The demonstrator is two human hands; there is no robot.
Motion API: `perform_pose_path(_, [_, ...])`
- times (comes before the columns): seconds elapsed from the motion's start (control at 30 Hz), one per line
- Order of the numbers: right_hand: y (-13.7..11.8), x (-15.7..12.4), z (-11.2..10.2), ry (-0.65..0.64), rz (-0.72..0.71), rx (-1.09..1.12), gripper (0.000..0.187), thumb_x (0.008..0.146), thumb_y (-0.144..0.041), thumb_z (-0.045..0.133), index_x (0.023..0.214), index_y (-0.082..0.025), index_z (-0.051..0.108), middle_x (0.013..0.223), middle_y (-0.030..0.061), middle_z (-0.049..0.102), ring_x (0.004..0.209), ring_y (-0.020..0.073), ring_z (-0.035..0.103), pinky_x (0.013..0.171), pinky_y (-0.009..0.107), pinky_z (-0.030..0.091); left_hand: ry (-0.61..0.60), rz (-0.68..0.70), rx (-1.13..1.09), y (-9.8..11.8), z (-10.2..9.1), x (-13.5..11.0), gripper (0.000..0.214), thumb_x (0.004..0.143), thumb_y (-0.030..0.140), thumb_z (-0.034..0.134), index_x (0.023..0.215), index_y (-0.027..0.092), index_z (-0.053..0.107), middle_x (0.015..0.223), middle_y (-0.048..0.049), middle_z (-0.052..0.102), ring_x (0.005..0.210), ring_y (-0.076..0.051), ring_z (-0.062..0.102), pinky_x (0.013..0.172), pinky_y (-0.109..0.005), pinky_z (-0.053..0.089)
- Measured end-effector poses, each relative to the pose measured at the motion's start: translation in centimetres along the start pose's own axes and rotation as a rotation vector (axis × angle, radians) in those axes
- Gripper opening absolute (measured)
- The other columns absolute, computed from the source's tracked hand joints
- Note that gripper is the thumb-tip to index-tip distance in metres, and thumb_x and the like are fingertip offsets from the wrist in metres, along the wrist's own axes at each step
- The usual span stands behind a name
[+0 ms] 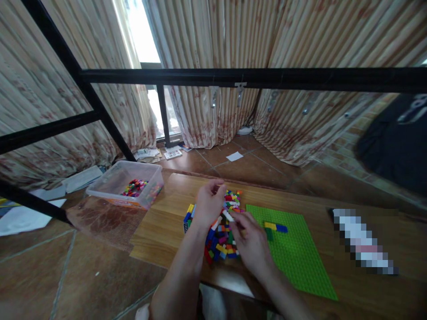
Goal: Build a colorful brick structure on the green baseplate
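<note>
A heap of small coloured bricks [223, 242] lies on the wooden table [167, 222], left of a green baseplate [296, 258]. On the baseplate sit a yellow brick [270, 226], a blue brick [282, 228] and a dark green brick [268, 234]. My left hand [208, 202] hovers over the far side of the heap, fingers curled and pinched; what they hold is hidden. My right hand [250, 240] rests on the heap's right edge, fingers closed on a white brick [228, 215].
A clear plastic tub [128, 182] with several coloured bricks stands on a brown mat [100, 222] at the left. A black metal frame [233, 78] crosses the view above. Papers lie on the tiled floor by the curtains. A blurred-out object [363, 242] lies at the table's right.
</note>
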State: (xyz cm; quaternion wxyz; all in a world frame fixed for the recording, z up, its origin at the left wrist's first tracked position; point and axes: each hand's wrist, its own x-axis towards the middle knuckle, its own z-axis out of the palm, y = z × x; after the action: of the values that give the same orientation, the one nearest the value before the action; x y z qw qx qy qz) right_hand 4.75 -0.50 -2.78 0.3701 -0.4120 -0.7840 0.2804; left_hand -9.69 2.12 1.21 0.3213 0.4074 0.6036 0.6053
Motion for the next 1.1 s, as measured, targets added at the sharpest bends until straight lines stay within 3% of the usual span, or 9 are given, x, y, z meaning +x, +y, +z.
perform_pose_path(0.17, [2.5,0.9,-3.8,0.069,0.06,0.089,0.023,0.087,-0.031,0.051,0.101,-0.022,0.067,0.093,0.0051,0.063,0.086,0.0182,0.061,0.078,0.031,0.051,-0.397,-0.018,0.158,-0.7,1.8,-1.4,0.023,0.082,0.032,0.055,0.087,0.015,0.07,0.071,-0.0012,0.066,0.063,-0.012,0.059,0.057,-0.02,0.045])
perform_pose_path(0.27, [3.6,0.6,-5.4,0.063,0.111,0.084,0.021,0.085,-0.034,0.054,0.094,-0.022,0.068,0.089,0.0047,0.064,0.085,0.0187,0.062,0.078,0.032,0.05,-0.515,-0.131,0.079,-0.8,3.5,-2.5,0.021,0.082,0.028,0.052,0.082,0.016,0.068,0.064,0.0005,0.062,0.057,-0.011,0.056,0.056,-0.02,0.044])
perform_pose_path(0.5, [5.8,-0.8,-8.9,-0.022,0.135,0.003,0.023,0.086,-0.039,0.053,0.089,-0.024,0.07,0.088,0.0033,0.069,0.085,0.0194,0.063,0.077,0.031,0.048,-0.536,-0.239,-0.102,-2.1,7.4,-4.0,0.01,0.076,0.016,0.056,0.08,0.014,0.066,0.061,0.001,0.061,0.053,-0.009,0.053,0.055,-0.021,0.044])
perform_pose_path(0.63, [8.2,-1.5,-10.9,-0.035,0.11,-0.121,0.023,0.087,-0.038,0.051,0.086,-0.024,0.069,0.087,0.0031,0.068,0.084,0.0196,0.063,0.076,0.032,0.048,-0.54,-0.164,0.117,-3.2,8.4,-4.4,0.016,0.079,0.019,0.054,0.086,0.014,0.067,0.065,-0.0002,0.064,0.058,-0.011,0.057,0.055,-0.021,0.043])
perform_pose_path(0.73, [9.7,-2.0,-12.0,-0.075,0.123,-0.227,0.023,0.089,-0.033,0.049,0.087,-0.023,0.069,0.089,0.0037,0.067,0.083,0.019,0.064,0.076,0.032,0.048,-0.455,-0.049,0.371,-3.3,8.4,-4.3,0.019,0.08,0.015,0.051,0.086,0.015,0.069,0.075,-0.0029,0.069,0.07,-0.014,0.062,0.065,-0.024,0.047])
perform_pose_path(0.83, [10.5,-2.1,-12.3,-0.138,0.108,-0.296,0.023,0.089,-0.03,0.048,0.087,-0.023,0.07,0.089,0.0037,0.067,0.082,0.0184,0.063,0.077,0.031,0.047,-0.403,0.005,0.532,-3.3,8.5,-4.2,0.021,0.079,0.011,0.051,0.089,0.014,0.069,0.087,-0.0061,0.072,0.082,-0.017,0.064,0.076,-0.027,0.047])
perform_pose_path(0.93, [10.8,-1.9,-12.0,-0.197,0.083,-0.334,0.021,0.089,-0.028,0.049,0.088,-0.024,0.07,0.09,0.0032,0.066,0.082,0.0178,0.062,0.076,0.03,0.046,-0.426,0.004,0.569,-3.7,9.0,-4.4,0.023,0.079,0.011,0.052,0.095,0.013,0.068,0.092,-0.0082,0.072,0.085,-0.018,0.065,0.079,-0.028,0.048])
perform_pose_path(1.1, [10.9,-1.4,-11.3,-0.17,0.109,-0.37,0.016,0.087,-0.026,0.054,0.083,-0.024,0.069,0.087,0.0025,0.065,0.081,0.0175,0.061,0.074,0.029,0.044,-0.442,-0.001,0.583,-4.7,10.0,-4.5,0.025,0.077,0.013,0.057,0.1,0.015,0.067,0.098,-0.0084,0.071,0.089,-0.018,0.065,0.081,-0.028,0.048])
